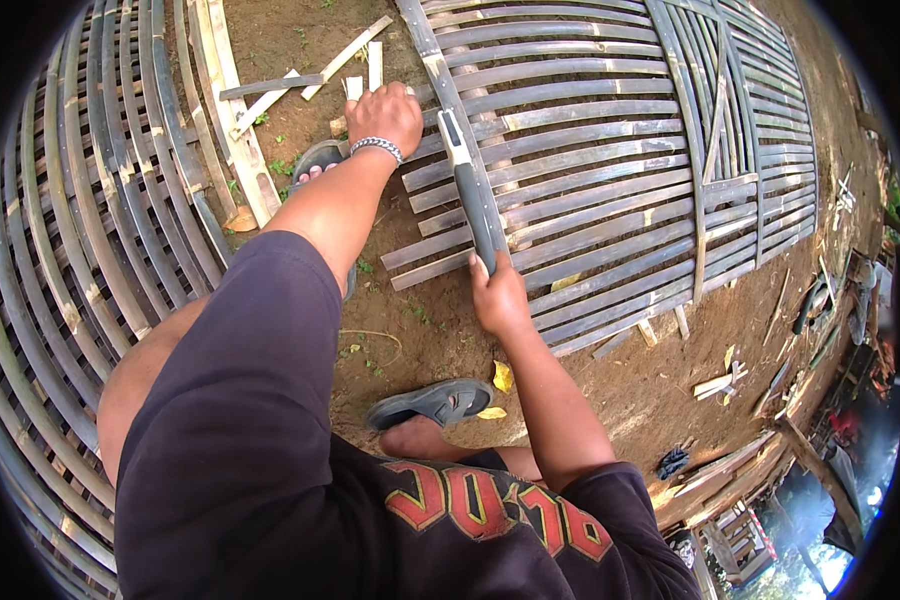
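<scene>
My right hand (pixel 497 295) grips the dark handle of a long knife (pixel 467 185), whose blade lies along a crosspiece of a woven bamboo slat panel (pixel 610 170) flat on the dirt. My left hand (pixel 383 115), with a metal bracelet at the wrist, presses down on the near edge of that panel beside the blade. My knees are bent over the ground, and a grey sandal (pixel 432 403) is on my foot below the hands.
A second bamboo slat panel (pixel 80 230) lies at the left. Loose bamboo offcuts (pixel 270 95) are scattered on the dirt between the panels. More scraps (pixel 720 382) and stacked planks (pixel 730 470) lie at the lower right.
</scene>
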`<state>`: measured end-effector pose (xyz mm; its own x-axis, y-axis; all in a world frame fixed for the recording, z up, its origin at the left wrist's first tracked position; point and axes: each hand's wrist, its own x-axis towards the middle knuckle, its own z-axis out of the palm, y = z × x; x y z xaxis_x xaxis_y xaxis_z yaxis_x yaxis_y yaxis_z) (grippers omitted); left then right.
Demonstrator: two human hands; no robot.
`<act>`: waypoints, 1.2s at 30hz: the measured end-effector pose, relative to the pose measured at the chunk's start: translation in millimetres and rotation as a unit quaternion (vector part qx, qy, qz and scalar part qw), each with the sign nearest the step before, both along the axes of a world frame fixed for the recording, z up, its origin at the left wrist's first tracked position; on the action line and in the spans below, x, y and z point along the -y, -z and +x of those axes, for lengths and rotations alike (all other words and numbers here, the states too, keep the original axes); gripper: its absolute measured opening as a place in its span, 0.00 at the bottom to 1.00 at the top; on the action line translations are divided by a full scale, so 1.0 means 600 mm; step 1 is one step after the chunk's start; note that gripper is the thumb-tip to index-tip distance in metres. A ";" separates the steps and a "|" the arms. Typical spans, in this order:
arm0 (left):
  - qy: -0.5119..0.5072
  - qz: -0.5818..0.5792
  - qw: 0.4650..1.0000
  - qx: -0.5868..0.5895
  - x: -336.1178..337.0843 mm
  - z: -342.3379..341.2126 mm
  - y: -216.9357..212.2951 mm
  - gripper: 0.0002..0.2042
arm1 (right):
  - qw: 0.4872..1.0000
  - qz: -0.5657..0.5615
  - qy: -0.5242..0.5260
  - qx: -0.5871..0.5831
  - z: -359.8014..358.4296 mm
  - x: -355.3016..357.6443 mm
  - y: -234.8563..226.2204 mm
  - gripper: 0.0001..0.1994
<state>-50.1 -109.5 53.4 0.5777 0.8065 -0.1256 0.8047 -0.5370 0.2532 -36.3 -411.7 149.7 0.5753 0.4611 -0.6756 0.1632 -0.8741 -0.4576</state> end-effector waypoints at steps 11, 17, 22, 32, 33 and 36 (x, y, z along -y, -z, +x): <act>-0.001 -0.024 1.000 -0.004 -0.005 0.002 -0.007 0.16 | 1.000 0.014 -0.011 0.014 0.021 -0.021 0.019 0.22; -0.022 -0.029 0.999 -0.013 -0.012 -0.019 -0.011 0.16 | 1.000 0.008 -0.009 -0.006 -0.039 0.153 -0.046 0.20; -0.014 -0.025 0.999 0.014 0.004 0.010 -0.001 0.16 | 1.000 0.011 -0.020 0.022 0.035 -0.045 0.039 0.24; -0.026 -0.080 0.996 -0.018 0.005 -0.007 -0.007 0.19 | 1.000 0.022 -0.014 0.008 0.037 -0.017 0.002 0.21; -0.029 -0.090 0.995 -0.023 0.011 -0.011 -0.008 0.19 | 1.000 0.015 -0.015 0.013 0.020 0.011 -0.003 0.21; -0.021 -0.104 0.994 -0.022 0.011 -0.019 -0.014 0.20 | 0.999 0.020 -0.026 0.025 -0.003 0.086 -0.029 0.22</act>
<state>-61.7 -115.9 62.0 0.5352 0.7835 -0.3158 0.8375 -0.4434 0.3194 -38.3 -463.2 167.2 0.5816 0.5175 -0.6276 0.2315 -0.8449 -0.4822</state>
